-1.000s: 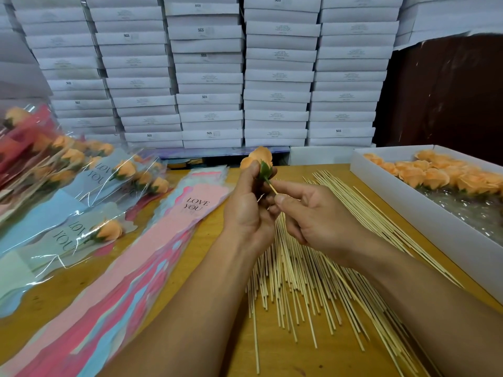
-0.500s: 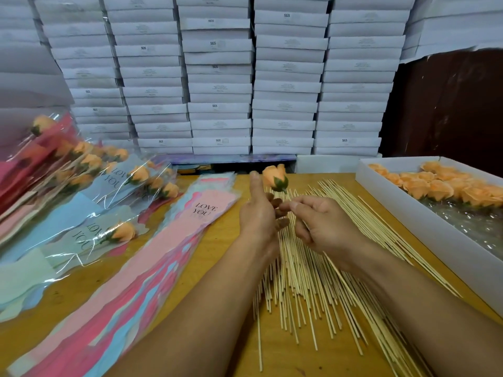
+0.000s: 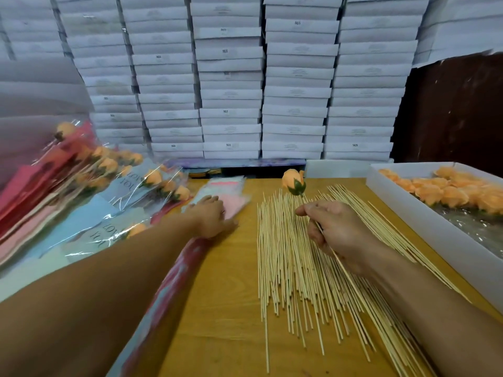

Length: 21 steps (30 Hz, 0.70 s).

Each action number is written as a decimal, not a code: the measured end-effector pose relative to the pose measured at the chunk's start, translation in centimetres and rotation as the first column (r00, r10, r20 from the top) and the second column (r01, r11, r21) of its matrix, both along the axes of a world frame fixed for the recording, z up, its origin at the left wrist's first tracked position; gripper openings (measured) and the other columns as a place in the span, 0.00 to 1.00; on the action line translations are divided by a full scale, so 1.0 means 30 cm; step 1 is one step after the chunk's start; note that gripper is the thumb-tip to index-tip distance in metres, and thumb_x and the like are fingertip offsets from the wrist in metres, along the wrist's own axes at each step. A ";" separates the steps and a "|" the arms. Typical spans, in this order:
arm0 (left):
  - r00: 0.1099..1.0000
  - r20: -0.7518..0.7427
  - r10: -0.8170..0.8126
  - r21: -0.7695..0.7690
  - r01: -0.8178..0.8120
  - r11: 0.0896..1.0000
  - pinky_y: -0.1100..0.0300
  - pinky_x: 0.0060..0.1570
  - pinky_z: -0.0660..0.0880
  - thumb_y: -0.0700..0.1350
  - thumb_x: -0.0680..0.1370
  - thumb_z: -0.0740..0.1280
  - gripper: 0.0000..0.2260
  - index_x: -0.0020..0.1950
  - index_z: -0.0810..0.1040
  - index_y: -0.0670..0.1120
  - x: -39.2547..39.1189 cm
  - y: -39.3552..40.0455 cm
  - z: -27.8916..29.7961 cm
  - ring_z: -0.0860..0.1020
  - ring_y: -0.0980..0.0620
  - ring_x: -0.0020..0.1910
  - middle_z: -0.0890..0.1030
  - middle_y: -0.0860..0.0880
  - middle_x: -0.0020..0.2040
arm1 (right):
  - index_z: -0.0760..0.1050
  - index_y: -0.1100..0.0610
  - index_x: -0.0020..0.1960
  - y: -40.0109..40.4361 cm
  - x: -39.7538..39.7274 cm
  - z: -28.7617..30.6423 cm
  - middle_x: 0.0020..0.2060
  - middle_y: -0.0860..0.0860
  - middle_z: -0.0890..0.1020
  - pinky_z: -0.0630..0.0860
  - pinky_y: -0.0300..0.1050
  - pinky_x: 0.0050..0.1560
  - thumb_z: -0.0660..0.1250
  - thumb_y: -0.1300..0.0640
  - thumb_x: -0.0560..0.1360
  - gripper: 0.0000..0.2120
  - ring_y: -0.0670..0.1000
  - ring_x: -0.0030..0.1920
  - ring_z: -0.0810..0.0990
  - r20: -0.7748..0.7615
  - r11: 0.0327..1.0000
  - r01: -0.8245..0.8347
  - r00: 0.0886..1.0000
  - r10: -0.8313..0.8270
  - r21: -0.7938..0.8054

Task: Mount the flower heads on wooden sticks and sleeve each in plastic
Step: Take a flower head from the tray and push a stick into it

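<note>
Wood table, box wall behind; R hand pinches stick, L hand flat on sleeves.

Bare table strip between sleeve stack and sticks, box wall right.

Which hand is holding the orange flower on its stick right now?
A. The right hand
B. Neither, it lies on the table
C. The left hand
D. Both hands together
A: the right hand alone grips the wooden stick topped by the orange flower head, while the left hand lies apart on the stack of plastic sleeves.
</note>
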<state>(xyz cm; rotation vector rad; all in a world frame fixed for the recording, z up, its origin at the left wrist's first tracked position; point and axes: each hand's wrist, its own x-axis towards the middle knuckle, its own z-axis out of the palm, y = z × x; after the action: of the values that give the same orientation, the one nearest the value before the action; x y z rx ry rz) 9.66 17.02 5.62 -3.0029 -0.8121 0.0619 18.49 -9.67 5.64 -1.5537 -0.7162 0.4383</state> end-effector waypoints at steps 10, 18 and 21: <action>0.976 0.213 0.045 0.034 -0.054 0.998 0.56 0.43 0.67 0.47 0.84 0.56 0.12 0.50 0.76 0.44 0.003 -0.013 -0.027 0.73 0.47 0.44 0.78 0.44 0.47 | 0.79 0.58 0.54 0.002 0.004 -0.008 0.23 0.49 0.72 0.62 0.34 0.19 0.56 0.59 0.85 0.12 0.44 0.22 0.68 -0.011 1.000 -0.012 1.000 0.011 -0.012; 0.965 0.234 0.121 0.046 -0.136 0.990 0.48 0.46 0.80 0.39 0.80 0.63 0.07 0.49 0.80 0.38 -0.001 0.016 0.019 0.80 0.43 0.44 0.82 0.40 0.46 | 0.79 0.58 0.54 0.003 0.009 -0.010 0.23 0.50 0.73 0.61 0.36 0.19 0.56 0.57 0.85 0.13 0.45 0.21 0.67 -0.011 0.999 -0.017 1.000 0.017 -0.029; 0.963 0.238 0.127 0.007 -0.133 0.991 0.49 0.47 0.81 0.43 0.80 0.67 0.08 0.50 0.80 0.38 0.001 0.026 0.030 0.80 0.44 0.45 0.83 0.41 0.47 | 0.79 0.58 0.54 0.002 0.011 -0.013 0.23 0.49 0.73 0.62 0.37 0.19 0.56 0.57 0.85 0.13 0.46 0.22 0.67 -0.003 0.999 -0.018 1.000 0.018 -0.043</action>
<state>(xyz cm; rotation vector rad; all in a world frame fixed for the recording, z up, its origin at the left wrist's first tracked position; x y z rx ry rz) 9.69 17.80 6.51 -2.9688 -1.0219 -0.3076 18.81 -9.61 5.26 -1.5872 -0.7230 0.4717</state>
